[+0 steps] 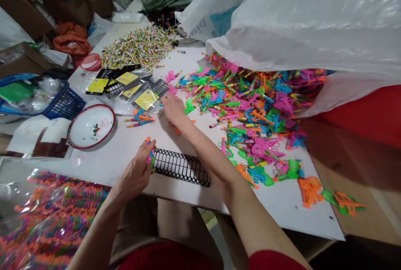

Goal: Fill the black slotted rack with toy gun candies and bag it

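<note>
My left hand (137, 174) is closed round a small bunch of bright plastic toys (150, 153) near the table's front edge, just left of a flat black plastic grid (181, 167). My right hand (173, 109) reaches forward, palm down, onto the white table (125, 149). It rests beside a small cluster of orange and blue toys (142, 117) and yellow-carded packets (145, 98). Its fingertips are hidden. A large heap of pink, green, blue and orange plastic toys (250, 107) spreads to its right.
A big white plastic sack (297, 23) overhangs the heap. A pile of wrapped sweets (138, 46) lies at the back. A red-rimmed white bowl (91, 126) and a blue basket (62, 103) stand left. A clear bag of coloured toys (46, 215) lies near left.
</note>
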Motion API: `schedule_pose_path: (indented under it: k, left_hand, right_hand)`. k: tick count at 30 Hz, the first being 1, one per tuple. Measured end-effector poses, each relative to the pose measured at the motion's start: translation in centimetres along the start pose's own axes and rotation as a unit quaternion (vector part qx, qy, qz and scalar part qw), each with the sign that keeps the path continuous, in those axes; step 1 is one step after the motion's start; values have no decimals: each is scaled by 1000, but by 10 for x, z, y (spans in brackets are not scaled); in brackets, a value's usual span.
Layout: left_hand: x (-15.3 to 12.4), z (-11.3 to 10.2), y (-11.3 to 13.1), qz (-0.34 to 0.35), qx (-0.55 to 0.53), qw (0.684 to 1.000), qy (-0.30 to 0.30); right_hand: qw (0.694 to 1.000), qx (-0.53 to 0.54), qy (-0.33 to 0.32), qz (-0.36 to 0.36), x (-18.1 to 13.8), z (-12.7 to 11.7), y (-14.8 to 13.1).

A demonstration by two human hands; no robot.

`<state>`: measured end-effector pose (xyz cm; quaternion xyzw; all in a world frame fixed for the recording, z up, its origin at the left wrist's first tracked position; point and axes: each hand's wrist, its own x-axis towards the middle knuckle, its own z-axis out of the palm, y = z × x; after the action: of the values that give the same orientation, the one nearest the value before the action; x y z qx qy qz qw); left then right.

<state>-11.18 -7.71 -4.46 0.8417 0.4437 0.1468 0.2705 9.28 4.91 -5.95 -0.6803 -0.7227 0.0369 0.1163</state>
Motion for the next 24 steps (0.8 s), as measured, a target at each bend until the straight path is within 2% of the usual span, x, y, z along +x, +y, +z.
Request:
schedule_pose_path:
  k: [4, 6, 7, 9, 12, 15, 18, 21, 24]
  left_hand:
    - [6, 1, -3, 4, 3, 1000, 1]
    - [5, 1, -5, 14, 8, 1000, -4]
    - [4, 1, -5, 18, 10, 1000, -6]
    - [1, 2, -6, 22, 11, 1000, -5]
    - [-2, 2, -7, 15, 10, 1000, 0]
    - [-1, 3, -7, -10, 10, 1000, 0]
    - [4, 2, -6, -29, 6, 1000, 10]
    - [9, -2, -4, -32, 4, 999, -1]
    - [13, -5, -1, -39, 5, 999, -14]
  right_hand:
    - [981, -27, -12, -191, -58, 11, -6]
    - [969, -38, -22, -244, -88, 19, -1]
    - [968, -41, -20, -246, -101, 23, 2]
    - [984, -38, -7, -177, -117, 28, 3]
    - [999, -13, -26, -23, -119, 32, -9]
    - [996, 35, -68, 54, -103, 34, -25]
    - [985, 111, -55, 123, -95, 31, -27]
    - [946, 274, 26, 173, -108, 26, -19]
    - [868, 457, 84, 176, -133, 30, -20]
